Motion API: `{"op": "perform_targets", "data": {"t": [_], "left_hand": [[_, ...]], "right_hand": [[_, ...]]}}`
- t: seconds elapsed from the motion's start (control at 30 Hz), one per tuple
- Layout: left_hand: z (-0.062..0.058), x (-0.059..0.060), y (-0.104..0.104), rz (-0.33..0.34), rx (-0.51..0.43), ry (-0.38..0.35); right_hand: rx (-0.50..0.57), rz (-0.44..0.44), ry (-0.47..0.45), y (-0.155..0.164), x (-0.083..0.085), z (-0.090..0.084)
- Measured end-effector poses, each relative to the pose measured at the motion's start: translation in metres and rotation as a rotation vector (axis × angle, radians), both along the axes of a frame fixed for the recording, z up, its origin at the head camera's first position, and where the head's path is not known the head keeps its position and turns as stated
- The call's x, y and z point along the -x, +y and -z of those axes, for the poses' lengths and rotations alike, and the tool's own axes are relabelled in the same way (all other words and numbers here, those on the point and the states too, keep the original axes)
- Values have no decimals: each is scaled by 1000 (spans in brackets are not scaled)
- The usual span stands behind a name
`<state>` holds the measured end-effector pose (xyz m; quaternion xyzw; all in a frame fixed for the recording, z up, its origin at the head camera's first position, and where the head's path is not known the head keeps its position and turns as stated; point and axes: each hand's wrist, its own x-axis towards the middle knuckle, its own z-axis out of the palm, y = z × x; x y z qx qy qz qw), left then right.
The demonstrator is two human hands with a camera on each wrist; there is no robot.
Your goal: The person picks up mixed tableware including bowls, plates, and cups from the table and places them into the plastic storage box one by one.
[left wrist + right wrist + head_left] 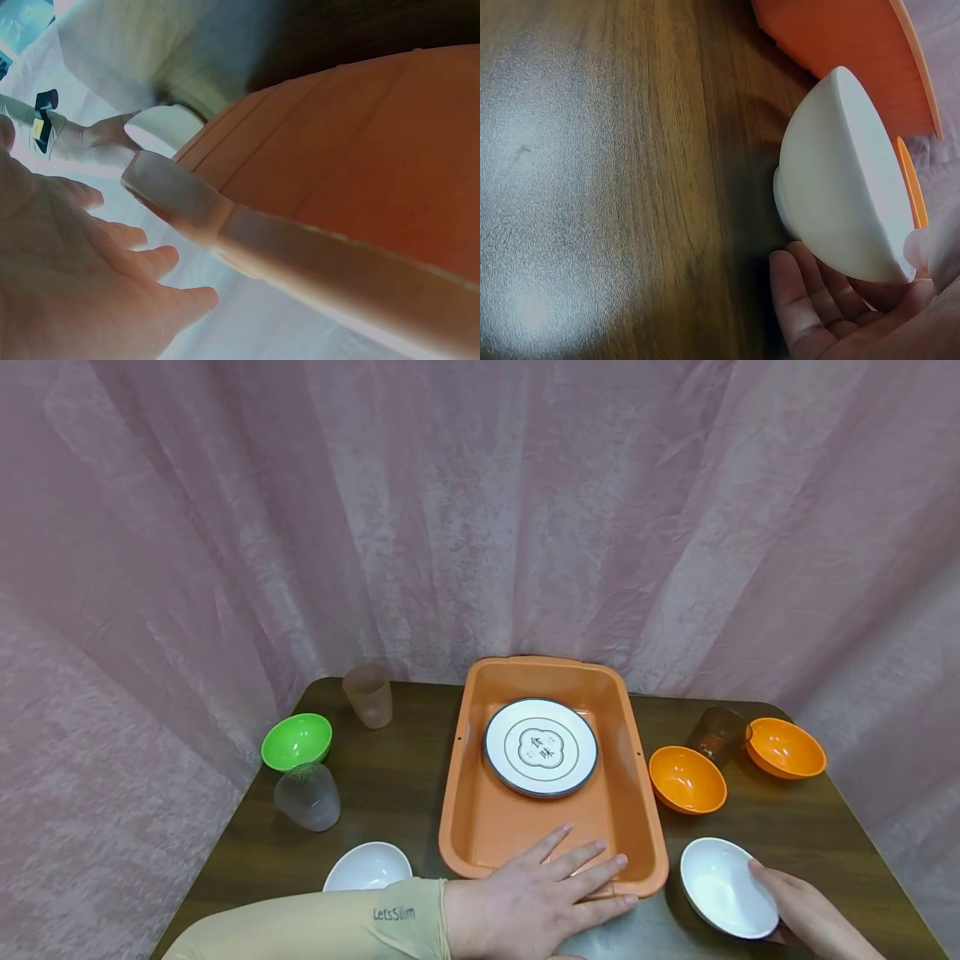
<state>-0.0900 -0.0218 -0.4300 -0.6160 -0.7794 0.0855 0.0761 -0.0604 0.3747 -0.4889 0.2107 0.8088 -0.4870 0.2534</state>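
My right hand (pixel 806 910) grips a white bowl (pixel 727 889) at the table's right front, thumb at its rim and fingers under its side. In the right wrist view the bowl (pixel 832 180) leans, its foot close over the wood. Spread out straight, the fingers of my left hand (pixel 536 893) reach over the front rim of an orange basin (pixel 517 827). Inside the basin lies a white plate (pixel 540 747) with a dark rim and printed characters. A second white bowl (pixel 367 864) is partly hidden by my left sleeve.
Left of the basin stand a green bowl (pixel 297 742), a clear tumbler (pixel 309 797) leaning beside it, and a pinkish tumbler (pixel 370 696). To the right are two orange bowls (pixel 687 779) and a brown see-through mug (pixel 717 735). A pink curtain (pixel 480 527) hangs behind the table.
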Motion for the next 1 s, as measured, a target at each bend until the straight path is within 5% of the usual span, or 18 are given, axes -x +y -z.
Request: {"op": "perform_targets", "data": {"t": [0.33, 0.53, 0.7, 1.0], "left_hand": [[0, 2, 0, 5, 20, -49], [0, 3, 0, -9, 23, -74], [-1, 4, -2, -30, 9, -65], [-5, 12, -9, -99, 15, -195]], "right_hand": [[13, 0, 9, -5, 1, 4], [-73, -49, -18, -2, 3, -3], [-3, 27, -17, -6, 2, -12], [123, 161, 48, -11, 6, -30]]}}
